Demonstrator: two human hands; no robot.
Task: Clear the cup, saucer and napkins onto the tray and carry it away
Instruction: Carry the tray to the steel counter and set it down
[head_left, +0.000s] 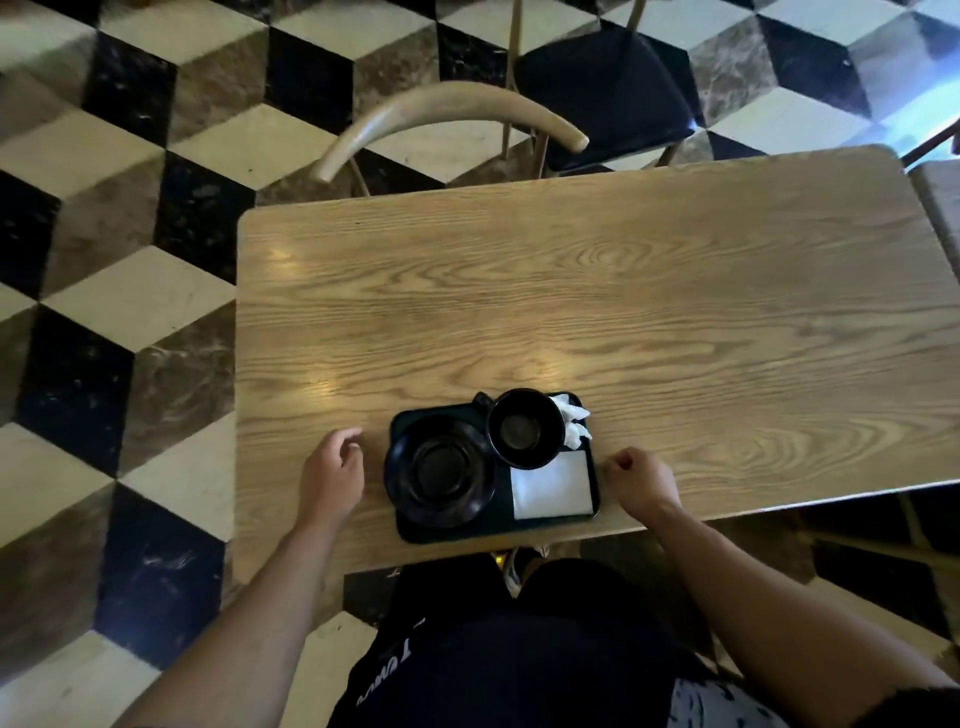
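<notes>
A small black tray (449, 531) lies at the near edge of the wooden table (597, 291). On it sit a black saucer (440, 470) at the left, a black cup (525, 428) at the back, a crumpled white napkin (571, 423) behind the cup, and a flat folded white napkin (551, 486) at the right. My left hand (332, 475) rests on the table just left of the tray, fingers curled and apart, holding nothing. Just right of the tray is my right hand (641, 480), fingers loosely curled, also holding nothing. Neither hand touches the tray.
A wooden chair with a curved backrest (447, 111) stands at the table's far side, another chair with a dark seat (608, 93) beyond it. The floor is chequered tile. A second table's edge (943, 197) shows at the right. My legs are under the near edge.
</notes>
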